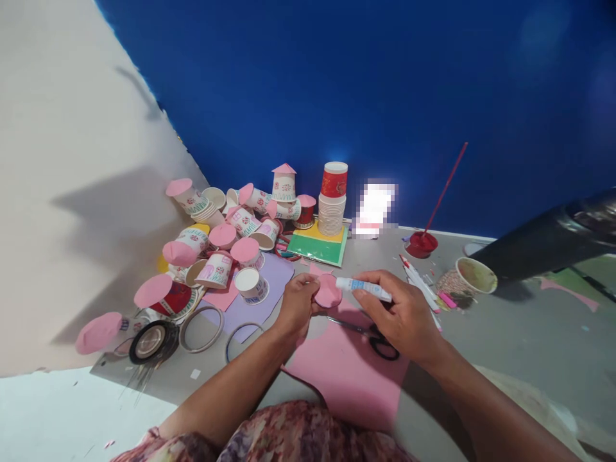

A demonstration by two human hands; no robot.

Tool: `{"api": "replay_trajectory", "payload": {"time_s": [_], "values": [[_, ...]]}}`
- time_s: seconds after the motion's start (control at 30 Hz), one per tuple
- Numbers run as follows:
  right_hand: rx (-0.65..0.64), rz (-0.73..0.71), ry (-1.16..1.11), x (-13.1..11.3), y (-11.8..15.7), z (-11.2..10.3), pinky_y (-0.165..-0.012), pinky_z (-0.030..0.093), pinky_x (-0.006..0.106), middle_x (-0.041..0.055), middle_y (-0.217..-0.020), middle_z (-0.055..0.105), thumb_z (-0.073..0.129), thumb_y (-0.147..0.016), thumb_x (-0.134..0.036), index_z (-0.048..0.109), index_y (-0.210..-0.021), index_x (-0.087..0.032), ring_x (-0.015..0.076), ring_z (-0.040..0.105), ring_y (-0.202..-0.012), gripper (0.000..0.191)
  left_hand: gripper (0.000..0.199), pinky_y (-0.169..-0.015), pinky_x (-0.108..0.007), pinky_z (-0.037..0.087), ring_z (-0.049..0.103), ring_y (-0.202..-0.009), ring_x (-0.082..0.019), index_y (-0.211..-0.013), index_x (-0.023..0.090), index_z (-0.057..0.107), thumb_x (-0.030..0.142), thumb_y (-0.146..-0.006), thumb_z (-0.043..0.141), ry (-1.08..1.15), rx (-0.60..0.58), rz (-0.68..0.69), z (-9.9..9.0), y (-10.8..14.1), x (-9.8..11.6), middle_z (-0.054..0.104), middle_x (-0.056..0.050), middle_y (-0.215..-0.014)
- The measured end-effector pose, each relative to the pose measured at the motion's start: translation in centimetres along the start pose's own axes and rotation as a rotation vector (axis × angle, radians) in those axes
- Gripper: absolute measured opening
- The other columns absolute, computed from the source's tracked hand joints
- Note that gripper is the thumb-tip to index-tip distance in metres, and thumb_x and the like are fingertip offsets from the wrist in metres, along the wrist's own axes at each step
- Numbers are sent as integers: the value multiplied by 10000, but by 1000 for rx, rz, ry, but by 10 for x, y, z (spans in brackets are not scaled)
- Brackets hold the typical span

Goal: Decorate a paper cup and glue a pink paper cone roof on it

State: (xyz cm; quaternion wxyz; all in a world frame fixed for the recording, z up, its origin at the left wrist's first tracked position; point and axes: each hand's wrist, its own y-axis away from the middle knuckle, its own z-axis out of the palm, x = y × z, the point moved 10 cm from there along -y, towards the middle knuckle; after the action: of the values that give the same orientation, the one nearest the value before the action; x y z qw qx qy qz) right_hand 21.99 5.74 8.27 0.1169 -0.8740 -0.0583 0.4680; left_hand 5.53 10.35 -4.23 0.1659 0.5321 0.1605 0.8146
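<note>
Between the fingers of my left hand is a small round pink paper piece, held by its left edge. My right hand grips a white glue tube with blue print, and the tube's tip points left, at the right edge of the pink piece. Whether the tip touches the paper I cannot tell. Under my hands lies a large pink paper sheet. Scissors with black handles rest on it, partly hidden by my right hand.
Decorated paper cups with pink paper tops crowd the left. A cup stack stands on a green-and-yellow packet. Tape rolls lie front left. Markers, a red dish with a stick and a printed cup are right.
</note>
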Motion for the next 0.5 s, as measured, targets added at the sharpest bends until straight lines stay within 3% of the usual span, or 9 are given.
{"api": "replay_trajectory", "payload": {"time_s": [0.07,0.13,0.23,0.3,0.37,0.43,0.5], "values": [[-4,-6,-44,-5,3,-5,-547,430,267,23,-813,753,652,-928,-395,753,-1024,-216,128,551,-535,227,98,-594,-364,660,664,-542,-148,-817,143,618,194,-763,682,45,-41,-46,4,0,-4,660,-3,-640],[-11,88,-165,1,4,-9,-486,382,255,-4,-707,688,686,-918,-405,758,-1005,-224,111,474,-484,214,99,-616,-368,663,685,-589,-160,-858,127,652,213,-809,656,75,-71,-85,6,-1,-7,700,-40,-711],[-4,288,-594,11,6,-12,-440,355,232,-43,-598,563,738,-891,-470,750,-1007,-243,105,427,-464,255,122,-607,-353,656,695,-621,-166,-895,129,677,238,-853,642,97,-80,-105,4,-3,-10,720,-51,-771],[48,390,-975,5,9,-19,-496,459,245,-24,-681,604,751,-873,-519,735,-1017,-262,122,523,-535,295,102,-606,-332,649,698,-637,-165,-874,143,674,243,-857,655,105,-76,-96,1,-6,-11,720,-39,-775],[117,413,-1186,-11,14,-35,-548,526,250,-21,-723,614,767,-874,-468,735,-977,-277,118,563,-570,219,99,-617,-340,647,718,-664,-187,-854,152,668,251,-856,666,105,-85,-100,0,-8,-13,728,-46,-773],[93,344,-1194,-38,19,-51,-559,559,280,-1,-701,616,667,-951,-494,717,-831,-282,138,593,-558,248,126,-620,-377,646,751,-705,-239,-884,151,681,273,-856,665,94,-103,-139,1,-8,-17,762,-89,-809],[16,246,-1051,-63,24,-60,-502,538,313,-2,-613,583,505,-1026,-558,738,-970,-330,164,565,-475,331,152,-583,-378,629,758,-698,-261,-908,166,691,304,-843,693,80,-116,-157,3,-7,-19,779,-100,-819]]}}
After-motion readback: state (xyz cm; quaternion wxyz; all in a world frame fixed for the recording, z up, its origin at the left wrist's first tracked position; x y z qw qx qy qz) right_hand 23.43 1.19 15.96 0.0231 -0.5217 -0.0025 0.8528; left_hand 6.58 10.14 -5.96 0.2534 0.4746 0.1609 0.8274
